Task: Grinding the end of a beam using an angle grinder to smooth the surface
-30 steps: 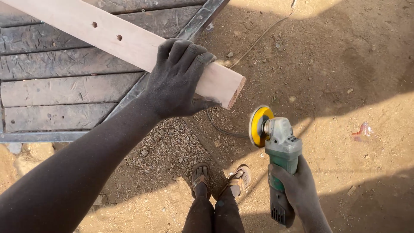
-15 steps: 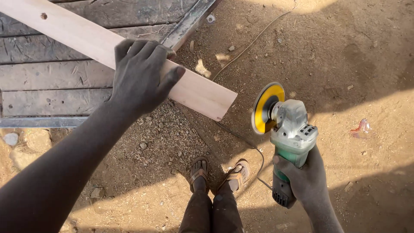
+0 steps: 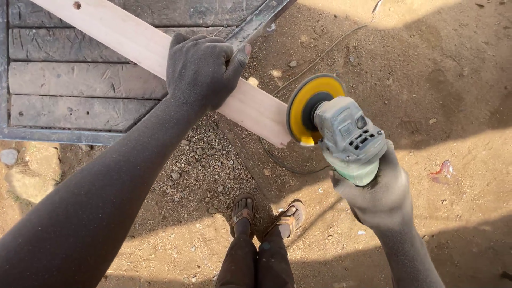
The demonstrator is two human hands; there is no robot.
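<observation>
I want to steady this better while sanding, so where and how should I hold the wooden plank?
Probably grip the wooden plank from above on the stretch overhanging the metal-framed platform, where the left hand wraps it now. It is flat, narrow and slanted, so fingers can curl over its edge, well back from the angle grinder's yellow disc at its end.

The left hand grips a pale wooden plank running from the upper left of the frame over a dark metal-framed platform. The right hand holds an angle grinder, its yellow disc touching the plank's end. Sandalled feet stand on dirt at bottom centre.
</observation>
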